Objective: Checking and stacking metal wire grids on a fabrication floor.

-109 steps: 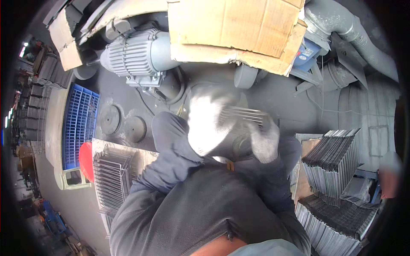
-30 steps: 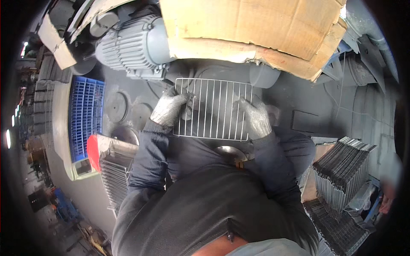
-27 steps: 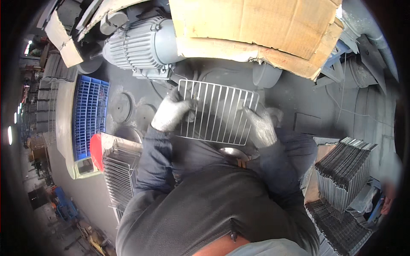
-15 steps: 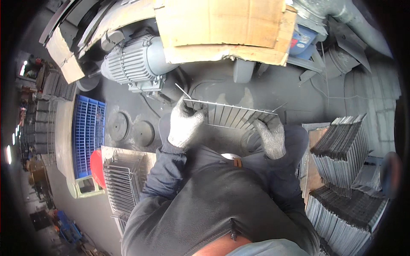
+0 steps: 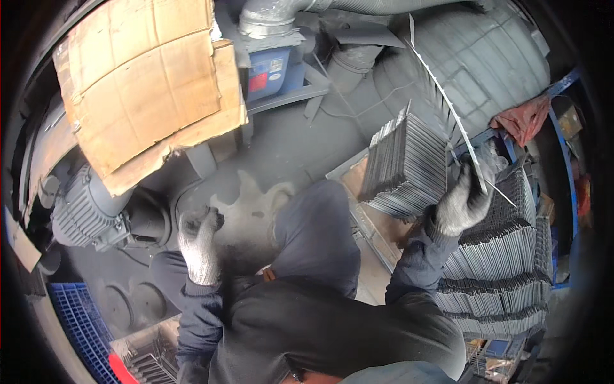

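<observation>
Silvery wire rack (image 5: 456, 118), slanting edgewise; right fingers (image 5: 465, 187) gripping end, left fingers (image 5: 190, 226) loose.

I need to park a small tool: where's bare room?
Grey floor between the blue box and the trouser leg looks bare; so does a narrow strip of brown board beside the upper rack stack. It's crowded around the right hand, where wire racks stand packed.

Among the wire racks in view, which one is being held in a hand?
The single rack gripped by its near end in the right hand, seen nearly edge-on; the stacked racks beside it are packed tightly together.
</observation>
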Demonstrator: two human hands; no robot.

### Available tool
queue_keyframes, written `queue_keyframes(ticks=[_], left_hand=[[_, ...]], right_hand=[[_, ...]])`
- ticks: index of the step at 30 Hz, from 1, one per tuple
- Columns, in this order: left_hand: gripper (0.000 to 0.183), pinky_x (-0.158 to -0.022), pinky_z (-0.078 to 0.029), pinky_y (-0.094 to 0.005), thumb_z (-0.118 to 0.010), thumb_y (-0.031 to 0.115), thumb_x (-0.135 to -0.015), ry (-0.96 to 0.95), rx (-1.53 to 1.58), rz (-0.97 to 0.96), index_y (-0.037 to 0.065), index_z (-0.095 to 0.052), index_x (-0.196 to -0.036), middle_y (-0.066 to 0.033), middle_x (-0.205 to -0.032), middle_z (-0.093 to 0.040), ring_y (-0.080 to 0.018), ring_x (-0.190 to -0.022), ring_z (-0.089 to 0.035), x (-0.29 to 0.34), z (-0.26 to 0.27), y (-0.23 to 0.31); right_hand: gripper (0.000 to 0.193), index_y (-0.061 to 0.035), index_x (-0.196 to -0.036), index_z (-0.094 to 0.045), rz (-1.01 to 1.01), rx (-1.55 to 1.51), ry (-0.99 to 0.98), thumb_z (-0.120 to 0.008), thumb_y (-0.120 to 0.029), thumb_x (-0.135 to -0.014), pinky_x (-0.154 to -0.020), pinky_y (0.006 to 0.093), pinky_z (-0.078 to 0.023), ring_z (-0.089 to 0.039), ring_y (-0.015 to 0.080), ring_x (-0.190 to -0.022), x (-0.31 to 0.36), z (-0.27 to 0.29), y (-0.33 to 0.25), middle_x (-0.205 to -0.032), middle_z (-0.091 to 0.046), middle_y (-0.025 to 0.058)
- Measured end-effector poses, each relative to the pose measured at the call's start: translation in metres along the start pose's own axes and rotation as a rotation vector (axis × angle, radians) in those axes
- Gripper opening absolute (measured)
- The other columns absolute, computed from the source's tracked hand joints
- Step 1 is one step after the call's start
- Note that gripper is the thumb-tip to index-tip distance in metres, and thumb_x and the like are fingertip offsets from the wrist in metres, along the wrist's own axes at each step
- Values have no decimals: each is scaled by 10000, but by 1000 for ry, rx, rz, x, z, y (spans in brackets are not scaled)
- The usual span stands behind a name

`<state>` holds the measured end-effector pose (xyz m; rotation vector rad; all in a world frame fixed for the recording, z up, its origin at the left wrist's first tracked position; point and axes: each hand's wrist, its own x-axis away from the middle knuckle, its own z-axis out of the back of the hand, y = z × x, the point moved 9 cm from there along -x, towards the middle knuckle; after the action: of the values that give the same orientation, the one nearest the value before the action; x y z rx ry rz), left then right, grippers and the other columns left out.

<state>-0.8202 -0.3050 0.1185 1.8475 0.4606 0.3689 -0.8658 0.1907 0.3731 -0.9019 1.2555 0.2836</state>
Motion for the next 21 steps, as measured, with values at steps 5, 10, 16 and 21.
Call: queue_keyframes(ticks=[5,10,16,21], left_hand=[[195,-883,-580,-333,-741,45,-1002,35,36,168,-7,-651,-1166,-94,-1075,-720,-180,-951,-699,10,-12,-20],[146,-864,-552,-268,-743,76,-1029,11,-57,101,53,-690,-1164,-33,-1063,-714,-118,-955,-669,23,-22,28],[272,-982,-535,-331,-686,16,-1017,222,-898,-120,-9,-671,-1288,-91,-1149,-724,-187,-1055,-674,64,79,185],[908,-1222,-347,-650,-643,745,-956,634,-1665,351,144,-502,-1623,-239,-1641,-507,-444,-1513,-426,201,358,282]], right_hand=[[676,-188,-1316,-745,361,934,-503,-596,134,-740,-1021,456,-569,-705,345,-1110,13,-7,56,-1182,-725,114],[575,-220,-1315,-726,268,976,-683,-682,35,-800,-976,504,-549,-690,365,-1113,47,-19,94,-1164,-733,92],[399,-157,-1306,-729,300,830,-601,-799,-196,-916,-976,508,-519,-676,343,-1057,56,-6,77,-1114,-732,87],[510,-140,-1385,-712,217,740,-698,-792,-369,-937,-1007,520,-495,-645,373,-1092,65,-5,87,-1168,-701,122]])
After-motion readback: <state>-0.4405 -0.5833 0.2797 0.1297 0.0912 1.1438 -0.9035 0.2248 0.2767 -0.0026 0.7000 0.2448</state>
